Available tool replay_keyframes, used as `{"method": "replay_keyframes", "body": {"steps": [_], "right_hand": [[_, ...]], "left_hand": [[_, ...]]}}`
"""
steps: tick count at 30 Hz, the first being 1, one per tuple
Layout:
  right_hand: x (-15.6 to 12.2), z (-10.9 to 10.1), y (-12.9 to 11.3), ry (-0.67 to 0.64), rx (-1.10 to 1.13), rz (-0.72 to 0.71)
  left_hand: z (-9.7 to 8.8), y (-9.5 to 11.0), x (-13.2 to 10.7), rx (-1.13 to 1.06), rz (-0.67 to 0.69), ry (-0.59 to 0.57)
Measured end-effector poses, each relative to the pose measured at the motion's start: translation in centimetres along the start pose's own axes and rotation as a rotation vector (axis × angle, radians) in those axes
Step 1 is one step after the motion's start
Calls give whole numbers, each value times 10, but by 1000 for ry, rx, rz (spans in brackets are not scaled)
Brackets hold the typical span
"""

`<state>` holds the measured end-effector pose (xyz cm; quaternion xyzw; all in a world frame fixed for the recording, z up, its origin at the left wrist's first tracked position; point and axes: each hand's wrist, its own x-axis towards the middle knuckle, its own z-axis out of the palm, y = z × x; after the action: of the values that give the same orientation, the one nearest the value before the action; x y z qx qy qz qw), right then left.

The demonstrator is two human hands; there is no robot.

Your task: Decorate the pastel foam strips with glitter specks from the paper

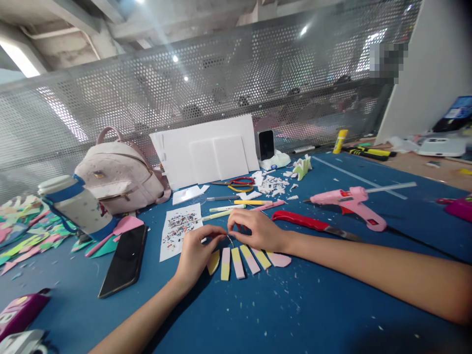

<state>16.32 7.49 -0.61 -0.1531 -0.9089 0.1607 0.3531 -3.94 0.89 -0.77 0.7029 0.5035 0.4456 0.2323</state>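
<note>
My left hand (199, 246) is closed in a pinch, its thumb and forefinger meeting at one end of a thin, dark, curved strand (230, 241). Facing it, my right hand (258, 230) curls inward, fingertips pinched at the same strand; whether that is wire or thread cannot be made out. Just below both hands, several yellow-and-pink foam strips (238, 264) lie fanned in a row, with a rounded yellow piece (213, 262) at the left end and a rounded pink one (279, 259) at the right. To the left lies white paper (167, 248) scattered with tiny coloured bits (180, 223).
Right of my hands are a red-handled cutter (300, 219) and a pink glue gun (348, 201) with its cord. Scissors (241, 184), pens (252, 202) and white scraps (273, 186) lie behind. Leftward are a phone (123, 260), a tumbler (75, 206) and a backpack (118, 172).
</note>
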Motion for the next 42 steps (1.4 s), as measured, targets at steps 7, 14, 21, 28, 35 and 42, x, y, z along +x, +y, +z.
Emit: {"method": "replay_keyframes", "body": {"steps": [7,14,21,28,35,42], "right_hand": [[0,-1,-1,-8,0,9],[0,0,0,-19,-9,25],[-1,0,0,-4,-7,17],[0,1,1,6,4,5],[-1,1,1,7,14,9],[0,0,0,26,43,-4]], "left_hand": [[-1,3,-1,-31,-25,-12],[-2,6,0,-26,-22,-23],[-2,4,-1,-1,2,-7],[-1,3,2,9,17,7],[-1,3,1,14,33,19],[0,6,-1,41,48,24]]}}
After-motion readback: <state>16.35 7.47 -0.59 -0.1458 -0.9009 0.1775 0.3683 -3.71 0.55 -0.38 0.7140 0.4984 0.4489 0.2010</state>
